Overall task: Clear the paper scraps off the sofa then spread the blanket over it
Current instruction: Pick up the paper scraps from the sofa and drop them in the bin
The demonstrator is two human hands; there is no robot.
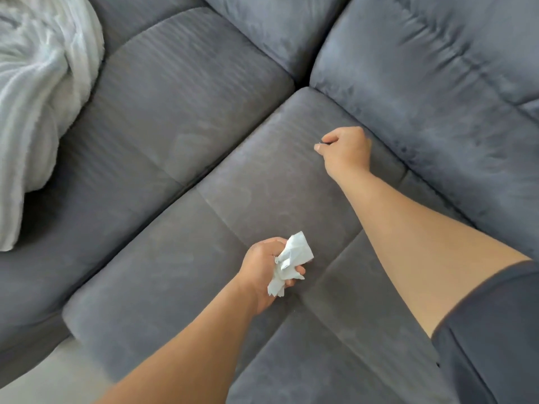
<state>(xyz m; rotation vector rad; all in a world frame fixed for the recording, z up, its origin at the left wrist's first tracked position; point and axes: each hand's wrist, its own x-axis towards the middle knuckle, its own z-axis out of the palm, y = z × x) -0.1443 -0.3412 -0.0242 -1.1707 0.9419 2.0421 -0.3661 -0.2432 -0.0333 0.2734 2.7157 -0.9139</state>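
Paper wad held over the sofa seat

Blanket (38, 91), white and ribbed, lay bunched in a heap on the far left end of the grey sofa (175, 112), draped over the seat cushion there. A strip of pale floor (43, 374) showed below the sofa's front edge at the lower left. Near the middle, the left hand (264, 272) hovered over the front of the right seat cushion, its fingers curled tightly round a crumpled wad of white paper (291, 260), which stuck out above and below the fist. Farther right and toward the backrest, the right hand (345, 150) was over the same cushion near its rear seam, fingers curled in and thumb pressed to forefinger. Whether anything small was pinched there could not be told. A dark sleeve (495, 330) covered the upper right arm at the frame's right edge.
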